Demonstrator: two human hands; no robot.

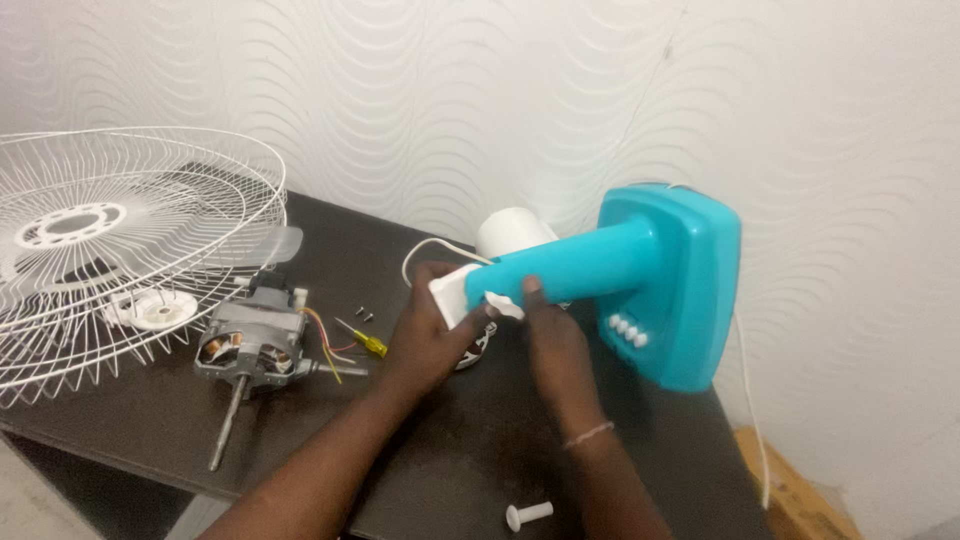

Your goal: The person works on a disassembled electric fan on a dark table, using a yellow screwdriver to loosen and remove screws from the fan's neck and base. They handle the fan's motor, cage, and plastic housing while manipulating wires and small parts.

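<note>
A turquoise fan stand point(640, 270) lies on its side on the dark table point(470, 450), its square base against the wall at the right. My left hand point(430, 335) grips the white end piece point(452, 295) at the neck's tip. My right hand point(550, 335) rests on the neck's underside, thumb pressing a small white part point(503, 306). A white motor cover point(512, 232) sits behind the neck.
A bare fan motor point(252, 340) with its shaft lies at the left, beside white wire fan guards point(120, 240). A yellow-handled screwdriver point(362, 340) and two screws point(365, 315) lie near it. A white plastic knob point(528, 515) sits at the front edge. A cardboard box point(790, 495) stands at the lower right.
</note>
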